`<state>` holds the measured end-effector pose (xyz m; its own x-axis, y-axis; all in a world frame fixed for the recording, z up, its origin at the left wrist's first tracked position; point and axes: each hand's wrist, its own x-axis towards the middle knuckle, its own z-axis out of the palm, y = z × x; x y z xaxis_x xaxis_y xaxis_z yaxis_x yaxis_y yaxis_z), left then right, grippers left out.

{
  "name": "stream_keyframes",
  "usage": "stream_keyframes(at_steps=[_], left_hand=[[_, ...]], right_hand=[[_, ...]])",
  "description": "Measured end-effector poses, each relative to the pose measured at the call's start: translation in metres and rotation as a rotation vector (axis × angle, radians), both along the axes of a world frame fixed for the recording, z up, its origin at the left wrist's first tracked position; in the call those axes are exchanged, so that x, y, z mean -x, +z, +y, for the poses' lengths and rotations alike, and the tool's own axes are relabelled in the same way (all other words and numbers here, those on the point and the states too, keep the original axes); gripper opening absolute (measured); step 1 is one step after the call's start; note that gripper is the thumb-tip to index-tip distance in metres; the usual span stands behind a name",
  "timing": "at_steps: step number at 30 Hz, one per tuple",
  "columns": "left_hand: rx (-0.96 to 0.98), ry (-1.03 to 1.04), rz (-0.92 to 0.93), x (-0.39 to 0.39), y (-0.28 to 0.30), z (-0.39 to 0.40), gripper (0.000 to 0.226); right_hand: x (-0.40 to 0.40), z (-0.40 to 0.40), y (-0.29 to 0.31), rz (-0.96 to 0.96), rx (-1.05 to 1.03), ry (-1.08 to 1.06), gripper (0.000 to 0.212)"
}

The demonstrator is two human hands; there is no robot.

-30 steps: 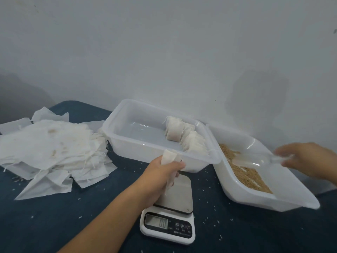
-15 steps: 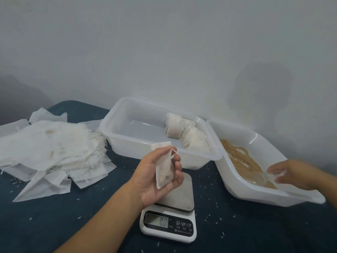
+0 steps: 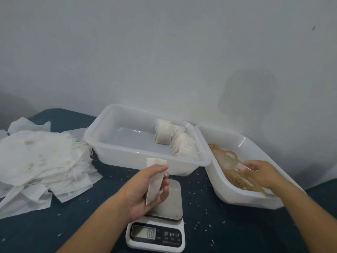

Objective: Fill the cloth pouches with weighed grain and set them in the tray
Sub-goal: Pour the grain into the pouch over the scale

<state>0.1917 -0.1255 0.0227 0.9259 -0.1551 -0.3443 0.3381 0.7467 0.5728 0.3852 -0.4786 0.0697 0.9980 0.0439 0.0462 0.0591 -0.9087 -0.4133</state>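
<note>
White cloth makes the small pouch [image 3: 155, 179] that the left hand [image 3: 145, 190] holds up over the scale [image 3: 156, 225]. The hand is turned palm up, thumb on one side and curled fingers on the other, pinching the pouch so it stands almost upright. The left arm reaches in from the bottom edge. The right hand [image 3: 260, 173] is down in the tilted tub [image 3: 255, 148] of brown grain [image 3: 235, 178], with its fingers wrapped round a see-through scoop [image 3: 229, 161] that lies on the grain. The right arm comes in from the lower right. The tray [image 3: 116, 143] sits behind the scale, just beside the tub, with filled pouches [image 3: 175, 139] lined up at its right end. A pile of empty pouches [image 3: 40, 161] lies on the dark table [image 3: 209, 216] to the left.
</note>
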Motion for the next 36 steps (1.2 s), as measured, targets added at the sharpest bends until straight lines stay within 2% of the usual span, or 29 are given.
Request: stream_keyframes(at_steps=[5,9,13,15,18,22,25,36], left_hand=[[-0.106,0.03,-0.019,0.0,-0.002,-0.003,0.03],[-0.322,0.07,-0.069,-0.001,-0.006,-0.005,0.033],[-0.515,0.086,-0.171,-0.002,-0.008,-0.007,0.039],[-0.596,0.103,-0.204,-0.002,-0.008,-0.007,0.032],[-0.758,0.141,-0.272,-0.004,-0.012,-0.005,0.019],[-0.907,0.177,-0.349,-0.005,-0.016,-0.003,0.023],[-0.936,0.182,-0.384,-0.005,-0.018,-0.003,0.026],[-0.998,0.175,-0.42,-0.005,-0.02,-0.007,0.03]], right_hand=[[0.01,-0.001,0.004,-0.112,-0.195,-0.031,0.038],[0.024,0.005,0.019,-0.19,-0.263,0.003,0.04],[0.045,0.017,0.038,-0.193,-0.298,0.102,0.039],[0.058,0.023,0.048,-0.152,-0.294,0.183,0.036],[0.08,0.033,0.067,-0.075,-0.222,0.348,0.033],[0.102,0.049,0.087,-0.079,-0.045,0.54,0.039],[0.11,0.057,0.097,-0.112,0.008,0.631,0.034],[0.121,0.082,0.113,-0.2,0.301,0.702,0.031]])
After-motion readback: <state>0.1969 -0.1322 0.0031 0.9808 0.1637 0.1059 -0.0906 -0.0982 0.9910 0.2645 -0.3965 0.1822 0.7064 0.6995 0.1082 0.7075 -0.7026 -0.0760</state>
